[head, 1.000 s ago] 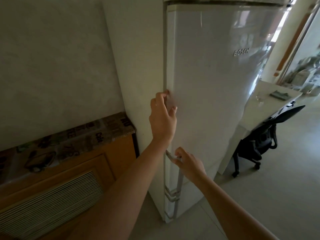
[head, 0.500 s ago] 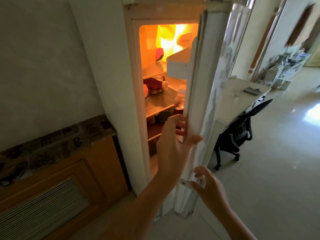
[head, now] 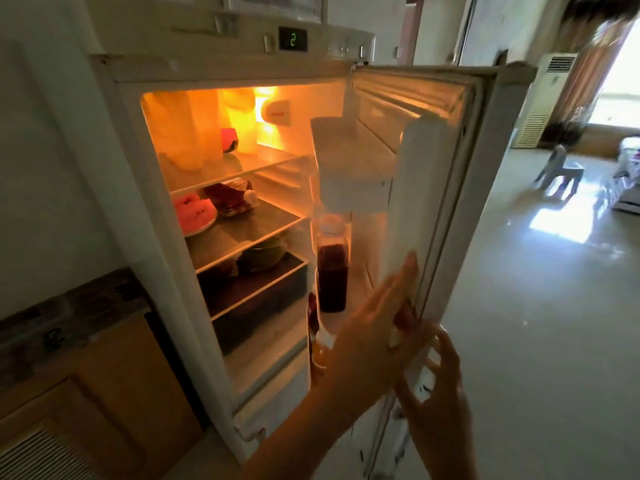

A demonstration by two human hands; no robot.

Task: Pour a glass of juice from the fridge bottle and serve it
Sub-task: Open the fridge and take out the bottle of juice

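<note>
Fridge wide open, and your juice bottle (head: 331, 268) stands upright in the door (head: 446, 188) rack, under the white door bin (head: 349, 168).

Watermelon (head: 195, 213) sits on the middle shelf (head: 249, 230), a dark bowl (head: 259, 258) on the one below; nothing stands between you and the bottle but your own left hand (head: 375, 327). Half a second back the door was only ajar; now it's swung right out and the display (head: 293, 38) reads 2. Your left hand lies flat, fingers spread, on the door's inner edge, gripping nothing. Your right hand (head: 436, 386) curls loosely at the door's outer edge; its hold I can't tell.
</note>
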